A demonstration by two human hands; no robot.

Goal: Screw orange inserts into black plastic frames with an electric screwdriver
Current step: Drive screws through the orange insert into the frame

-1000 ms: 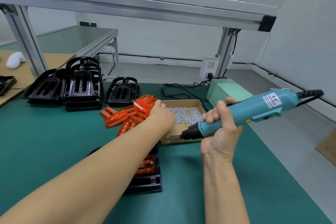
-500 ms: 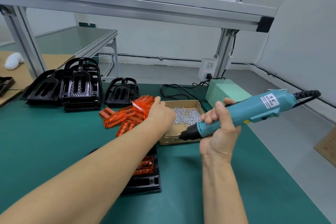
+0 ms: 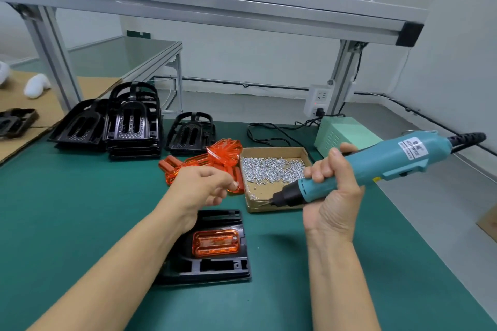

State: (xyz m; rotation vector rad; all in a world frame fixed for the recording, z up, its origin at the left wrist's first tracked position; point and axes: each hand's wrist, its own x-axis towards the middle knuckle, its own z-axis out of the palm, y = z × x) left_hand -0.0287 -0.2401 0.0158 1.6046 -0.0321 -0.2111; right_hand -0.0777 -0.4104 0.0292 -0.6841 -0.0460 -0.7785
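- Tabletop (image 3: 67,209): green mat, under an aluminium rack (image 3: 215,8).
- Stacked frames (image 3: 133,126): black, at the back left of the tabletop; a single one (image 3: 191,133) stands just to their right.
- Screwdriver (image 3: 376,166): teal, held nearly level above the tabletop, tip pointing left over the front edge of the box; coiled cord leaves its rear end.
- Frame (image 3: 215,266): black, flat on the tabletop near the person, partly covered by the left forearm. One orange insert (image 3: 215,242) sits in its recess.
- Box (image 3: 274,196): open cardboard, right of the loose inserts, holding a heap of silver screws (image 3: 271,169).
- Loose inserts (image 3: 215,156): orange, piled between the back frames and the box.
- Right hand (image 3: 333,191): fingers wrapped round the front of the screwdriver body.
- Left hand (image 3: 201,188): raised above the frame, just in front of the loose inserts, fingertips drawn together as in a pinch; whether they hold a screw cannot be told.
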